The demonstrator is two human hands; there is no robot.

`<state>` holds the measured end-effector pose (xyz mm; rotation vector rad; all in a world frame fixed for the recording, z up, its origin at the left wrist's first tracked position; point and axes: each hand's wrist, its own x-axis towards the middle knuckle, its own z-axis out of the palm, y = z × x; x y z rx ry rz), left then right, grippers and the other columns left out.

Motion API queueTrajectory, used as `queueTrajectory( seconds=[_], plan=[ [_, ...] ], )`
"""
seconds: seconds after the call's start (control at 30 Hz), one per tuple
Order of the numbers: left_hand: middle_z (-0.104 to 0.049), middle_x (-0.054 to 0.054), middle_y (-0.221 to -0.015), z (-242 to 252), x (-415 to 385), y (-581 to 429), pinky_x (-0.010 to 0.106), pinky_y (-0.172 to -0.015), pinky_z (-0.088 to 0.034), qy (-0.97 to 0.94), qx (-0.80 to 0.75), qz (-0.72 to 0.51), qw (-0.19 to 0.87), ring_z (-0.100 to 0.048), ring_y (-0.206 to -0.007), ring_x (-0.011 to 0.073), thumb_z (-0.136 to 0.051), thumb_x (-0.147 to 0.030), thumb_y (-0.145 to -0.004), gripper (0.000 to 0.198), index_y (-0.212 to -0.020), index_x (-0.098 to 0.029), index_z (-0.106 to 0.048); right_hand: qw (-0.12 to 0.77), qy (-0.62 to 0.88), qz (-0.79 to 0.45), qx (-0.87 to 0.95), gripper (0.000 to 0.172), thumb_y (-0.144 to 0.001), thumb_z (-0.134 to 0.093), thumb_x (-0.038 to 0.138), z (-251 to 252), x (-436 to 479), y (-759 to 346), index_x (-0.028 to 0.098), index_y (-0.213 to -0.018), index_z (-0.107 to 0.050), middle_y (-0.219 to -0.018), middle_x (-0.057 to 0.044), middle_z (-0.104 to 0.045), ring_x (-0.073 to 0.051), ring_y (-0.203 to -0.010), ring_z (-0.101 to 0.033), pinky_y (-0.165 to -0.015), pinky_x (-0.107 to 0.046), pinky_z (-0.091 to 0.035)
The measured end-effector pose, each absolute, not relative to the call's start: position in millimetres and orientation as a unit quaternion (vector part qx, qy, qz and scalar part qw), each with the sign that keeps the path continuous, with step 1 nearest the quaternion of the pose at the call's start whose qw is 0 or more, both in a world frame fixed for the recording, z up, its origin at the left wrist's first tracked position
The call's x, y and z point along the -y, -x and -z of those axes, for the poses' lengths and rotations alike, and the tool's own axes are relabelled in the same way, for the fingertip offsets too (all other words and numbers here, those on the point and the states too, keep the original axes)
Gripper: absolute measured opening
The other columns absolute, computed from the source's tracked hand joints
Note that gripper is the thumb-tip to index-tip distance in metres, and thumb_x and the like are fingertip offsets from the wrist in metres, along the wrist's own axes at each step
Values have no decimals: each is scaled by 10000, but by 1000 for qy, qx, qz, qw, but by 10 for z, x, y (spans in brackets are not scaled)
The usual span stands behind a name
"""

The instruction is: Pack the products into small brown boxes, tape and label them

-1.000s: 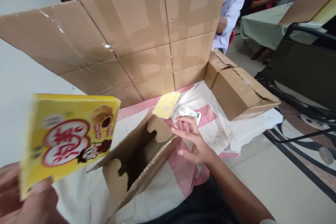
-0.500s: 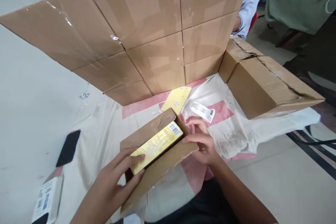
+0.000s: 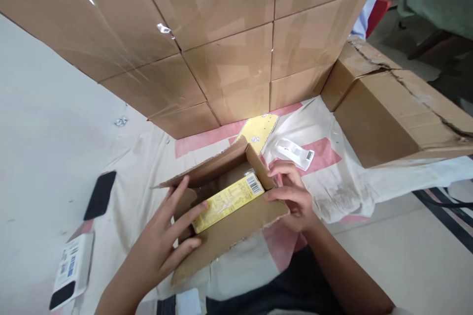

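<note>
An open cardboard box (image 3: 236, 226) sits in front of me with its flaps raised. Inside it, along the near wall, lies a slim yellow carton (image 3: 229, 202) with a barcode at its right end. My left hand (image 3: 168, 236) is at the box's left end, fingers spread; one fingertip touches the yellow carton and another reaches the far flap. At the right end, my right hand (image 3: 291, 197) grips the box's wall between thumb and fingers. Just beyond that hand is a white plastic tape dispenser (image 3: 293, 153), and behind the box lies a yellow patterned sheet (image 3: 258, 130).
A tall taped cardboard panel (image 3: 229, 69) stands across the back. Another cardboard box (image 3: 384, 118) is at the right. Left on the cloth (image 3: 129, 216) are a black phone-shaped object (image 3: 99, 195) and a white printed package (image 3: 72, 266). A person's sleeve (image 3: 364, 22) shows behind the panel.
The yellow carton has gone lower into the box, against the near wall. My left hand has loosened from it and spread its fingers. The far flap now stands further open, and the view has shifted.
</note>
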<state>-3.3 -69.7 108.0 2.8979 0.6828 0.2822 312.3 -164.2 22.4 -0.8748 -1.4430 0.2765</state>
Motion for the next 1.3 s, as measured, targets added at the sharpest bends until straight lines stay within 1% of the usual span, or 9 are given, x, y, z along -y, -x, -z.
queueTrajectory(
  seconds=[0.13,0.2,0.37,0.47,0.7,0.87,1.0,1.17,1.3],
  plan=[
    [-644,74,-1463,-1101,468,58,560,-1269,-38,-984,-172,-18,45,-529,-1415,312,-415,-476,-1060,538,-1567,-300,-433,664,374,-110,638,149,-926,-620,368,-274,1571,-3132,293,-1023,-704,-1186,-90,-537,-313,-1137,-523,-985,-580,-463],
    [-697,75,-1384,-1135,396,20,547,-1256,23,-987,-158,-2,32,-557,-1379,311,-393,-543,-1053,589,-1584,-288,-413,649,371,-109,655,250,-960,-583,486,-342,1519,-3181,272,-967,-713,-1192,-92,-549,-320,-1156,-496,-1017,-590,-433],
    [-772,77,-1187,-1181,359,-152,569,-1234,13,-991,-126,5,42,-554,-1352,324,-224,-654,-1042,701,-1630,-290,-341,497,373,-120,774,703,-978,-319,778,-598,1263,-3398,232,-936,-759,-1426,-106,-541,-375,-1346,-362,-1146,-620,-295],
    [-780,65,-1087,-1148,343,-206,568,-1209,-15,-989,-131,-8,60,-610,-1192,304,-189,-613,-1058,685,-1652,-284,-281,396,372,-103,833,790,-942,-296,841,-757,1084,-3485,192,-940,-747,-1455,-143,-546,-409,-1392,-335,-1144,-624,-269],
    [-741,60,-979,-945,326,-21,476,-983,-287,-980,-134,-139,56,-560,-970,270,-273,-483,-1082,587,-1638,-304,-323,321,392,-47,861,763,-927,-350,848,-869,889,-3515,167,-906,-692,-1357,-180,-588,-432,-1327,-405,-1053,-604,-325],
    [-697,33,-748,-797,382,191,526,-913,-343,-928,-206,-310,-14,-523,-823,283,-358,-538,-1040,521,-1510,-383,-522,336,408,-56,847,708,-878,-507,835,-715,802,-3574,183,-1049,-724,-1442,-179,-555,-454,-1331,-393,-1037,-633,-348],
    [-718,57,-760,-719,452,282,516,-814,-384,-927,-219,-305,-15,-559,-807,279,-356,-593,-1022,482,-1123,-338,-752,333,397,-81,852,596,-829,-651,784,-768,773,-3582,231,-1013,-776,-1469,-124,-554,-461,-1355,-371,-1053,-644,-338],
    [-715,75,-791,-744,460,233,517,-844,-399,-928,-216,-303,10,-564,-852,287,-365,-537,-1018,462,-1056,-314,-767,285,418,-73,859,473,-770,-778,692,-1037,780,-3501,221,-815,-775,-1272,-131,-633,-415,-1174,-483,-978,-601,-379],
    [-714,63,-809,-796,409,142,491,-830,-402,-938,-174,-300,22,-542,-858,284,-395,-478,-1015,379,-1101,-304,-720,237,408,-48,880,480,-749,-787,675,-1068,826,-3463,205,-831,-731,-1135,-156,-611,-350,-1010,-500,-845,-524,-427]
  ],
)
